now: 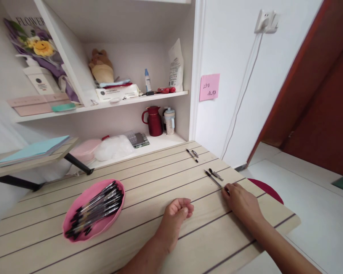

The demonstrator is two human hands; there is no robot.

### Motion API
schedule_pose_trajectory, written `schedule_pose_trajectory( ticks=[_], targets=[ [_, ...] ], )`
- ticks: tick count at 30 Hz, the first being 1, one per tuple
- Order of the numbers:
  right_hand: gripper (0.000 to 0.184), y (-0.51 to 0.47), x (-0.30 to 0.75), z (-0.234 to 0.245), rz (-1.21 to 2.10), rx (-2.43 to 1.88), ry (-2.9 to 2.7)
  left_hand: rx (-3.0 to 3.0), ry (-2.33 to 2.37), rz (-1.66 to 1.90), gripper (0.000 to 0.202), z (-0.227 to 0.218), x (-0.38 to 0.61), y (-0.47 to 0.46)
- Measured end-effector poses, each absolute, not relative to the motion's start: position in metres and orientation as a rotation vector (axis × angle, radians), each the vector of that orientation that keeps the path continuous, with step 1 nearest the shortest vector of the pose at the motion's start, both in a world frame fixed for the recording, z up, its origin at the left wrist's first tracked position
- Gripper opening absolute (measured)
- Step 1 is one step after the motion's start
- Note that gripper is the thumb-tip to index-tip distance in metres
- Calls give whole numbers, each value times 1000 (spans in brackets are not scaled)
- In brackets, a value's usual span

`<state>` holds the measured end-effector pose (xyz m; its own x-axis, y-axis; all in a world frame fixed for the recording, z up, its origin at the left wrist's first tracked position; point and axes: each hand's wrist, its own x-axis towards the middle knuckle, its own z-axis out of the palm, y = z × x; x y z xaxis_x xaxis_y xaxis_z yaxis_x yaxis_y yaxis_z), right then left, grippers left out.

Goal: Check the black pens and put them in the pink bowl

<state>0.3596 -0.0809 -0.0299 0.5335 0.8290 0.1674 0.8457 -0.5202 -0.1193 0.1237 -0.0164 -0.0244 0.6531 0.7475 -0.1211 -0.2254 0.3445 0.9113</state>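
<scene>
My left hand [177, 211] rests on the wooden table [148, 182] as a loose fist, with nothing visible in it. My right hand [240, 201] lies palm down near the table's right edge, its fingertips on the near end of a black pen [213, 179]. A pen cap [216, 174] lies just beside that pen. Farther back lie a second pen [192, 155] and its cap [194, 153]. A pink oval tray [74, 222] at the left holds several black pens [98, 207].
Behind the table stand white shelves with a red jug [154, 121], a small cup [169, 121], a plastic bag [112, 147] and a plush toy [100, 64]. A pink note [209, 87] hangs on the wall. A red stool [270, 189] shows below the table's right edge.
</scene>
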Motion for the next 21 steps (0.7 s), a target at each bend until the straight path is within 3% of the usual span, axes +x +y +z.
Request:
schedule_pose_trajectory(
  ticks=[21],
  targets=[
    [24,-79,366,-32,-146,-2583,-1400,977,593,682,24,-25,124,-16]
  ],
)
